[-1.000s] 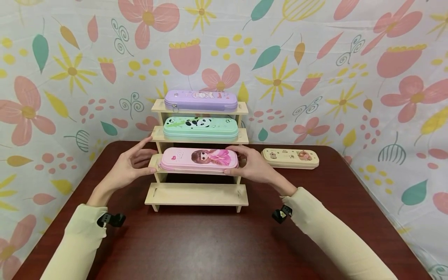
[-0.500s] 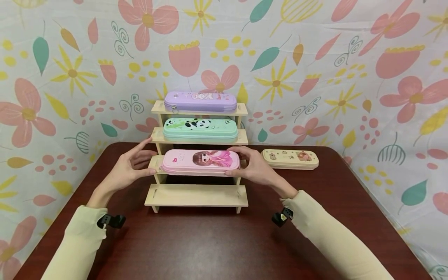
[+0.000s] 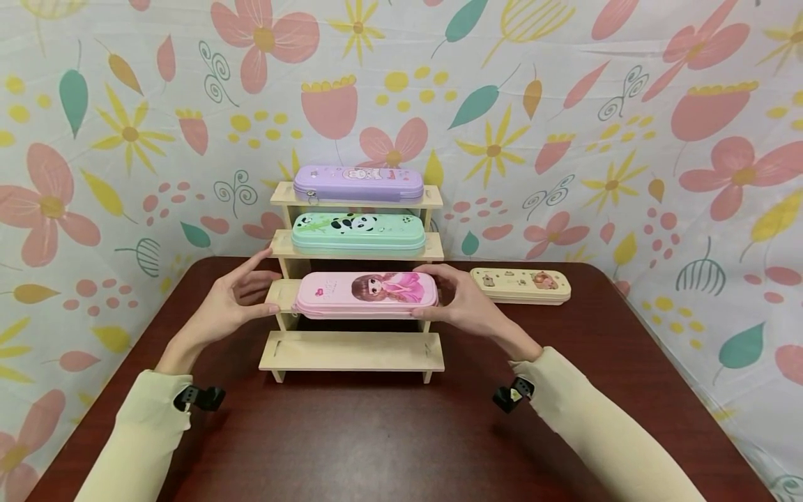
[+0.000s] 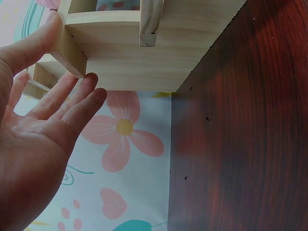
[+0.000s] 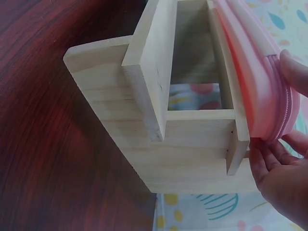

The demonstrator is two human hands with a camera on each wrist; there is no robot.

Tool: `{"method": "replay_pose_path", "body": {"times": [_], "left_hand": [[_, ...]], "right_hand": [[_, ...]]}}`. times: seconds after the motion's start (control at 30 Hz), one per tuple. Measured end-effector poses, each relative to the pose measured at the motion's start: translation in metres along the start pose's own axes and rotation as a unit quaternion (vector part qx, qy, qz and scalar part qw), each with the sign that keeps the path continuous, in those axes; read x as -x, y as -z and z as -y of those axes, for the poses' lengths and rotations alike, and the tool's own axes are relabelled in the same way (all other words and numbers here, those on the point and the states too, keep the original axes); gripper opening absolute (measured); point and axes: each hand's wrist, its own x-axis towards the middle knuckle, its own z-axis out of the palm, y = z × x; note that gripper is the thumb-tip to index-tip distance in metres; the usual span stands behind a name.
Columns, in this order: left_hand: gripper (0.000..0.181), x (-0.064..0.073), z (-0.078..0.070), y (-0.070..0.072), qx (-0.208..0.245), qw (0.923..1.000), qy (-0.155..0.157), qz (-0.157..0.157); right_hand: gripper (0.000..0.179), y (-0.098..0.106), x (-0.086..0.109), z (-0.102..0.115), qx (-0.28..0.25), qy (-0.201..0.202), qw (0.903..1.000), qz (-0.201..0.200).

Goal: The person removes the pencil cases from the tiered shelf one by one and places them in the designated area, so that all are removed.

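Observation:
A pink pencil case with a doll picture lies across the third tier of a stepped wooden rack, its near edge jutting past the board. My right hand grips its right end, thumb in front and fingers behind. In the right wrist view the zipped end of the pink pencil case sits between thumb and fingers. At the rack's left side my left hand holds the end of the same tier. The left wrist view shows thumb and fingertips on opposite edges of that rack's board.
Higher tiers carry a mint panda pencil case and a lilac pencil case. A cream pencil case lies on the dark red table, right of the rack. Behind hangs a flowered cloth.
The pink pencil case has shifted right and toward me along its tier, together with my right hand. My left hand has kept its place at the rack.

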Motion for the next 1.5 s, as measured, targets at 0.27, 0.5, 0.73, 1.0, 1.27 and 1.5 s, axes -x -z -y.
{"method": "replay_pose_path", "body": {"times": [0.27, 0.5, 0.73, 1.0, 1.27, 1.5], "left_hand": [[0.098, 0.000, 0.000, 0.000, -0.005, 1.0000, 0.001, -0.001], [0.098, 0.000, -0.001, 0.000, -0.005, 1.0000, 0.001, 0.000], [0.098, -0.001, -0.002, 0.000, -0.005, 1.0000, 0.004, 0.002], [0.098, 0.000, -0.002, 0.001, -0.004, 0.9999, 0.008, 0.006], [0.097, -0.001, -0.002, 0.001, 0.003, 1.0000, 0.005, 0.006], [0.097, -0.001, -0.001, 0.001, 0.001, 1.0000, 0.005, 0.006]], "right_hand": [[0.068, 0.007, 0.007, 0.000, 0.001, -0.009, 1.0000, -0.004], [0.069, 0.016, 0.014, 0.001, -0.012, -0.013, 0.9998, -0.005], [0.069, 0.028, 0.020, 0.001, -0.003, -0.014, 0.9998, -0.015], [0.068, 0.047, 0.032, -0.002, -0.015, -0.005, 0.9998, -0.012], [0.068, 0.072, 0.049, -0.005, -0.013, -0.005, 0.9999, -0.007], [0.066, 0.093, 0.065, -0.010, -0.012, 0.008, 0.9997, -0.020]]}}
